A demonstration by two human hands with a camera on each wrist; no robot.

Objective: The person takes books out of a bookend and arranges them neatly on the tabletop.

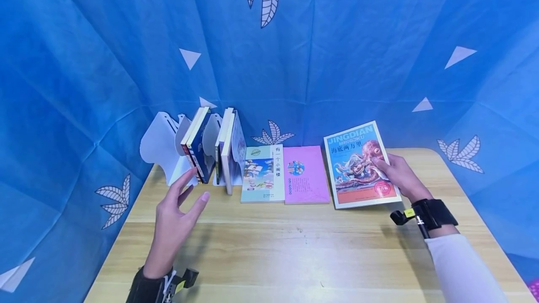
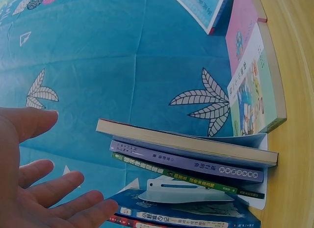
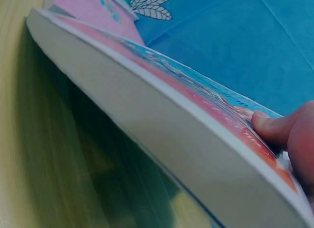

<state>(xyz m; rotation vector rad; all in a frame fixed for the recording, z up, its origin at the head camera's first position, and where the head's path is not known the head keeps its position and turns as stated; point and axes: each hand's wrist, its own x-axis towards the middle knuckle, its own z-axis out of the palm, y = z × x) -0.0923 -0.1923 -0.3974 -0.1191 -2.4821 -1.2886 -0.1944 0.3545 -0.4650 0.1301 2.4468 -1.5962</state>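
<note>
My right hand (image 1: pixel 397 174) grips a blue-covered book (image 1: pixel 353 165) with an octopus picture by its right edge, thumb on the front cover. The book is tilted, its right side raised off the table in the right wrist view, where the thumb (image 3: pixel 274 129) presses the cover. My left hand (image 1: pixel 174 223) hovers with spread fingers in front of a white book rack (image 1: pixel 162 141), holding nothing. Several books (image 1: pixel 195 141) stand upright between the rack's dividers; their spines (image 2: pixel 196 164) show in the left wrist view.
A green-edged book (image 1: pixel 263 186) and a pink book (image 1: pixel 306 176) lie side by side between the rack and the held book. They rest on a light wooden table (image 1: pixel 303 256). A blue patterned cloth (image 1: pixel 358 60) hangs behind the table.
</note>
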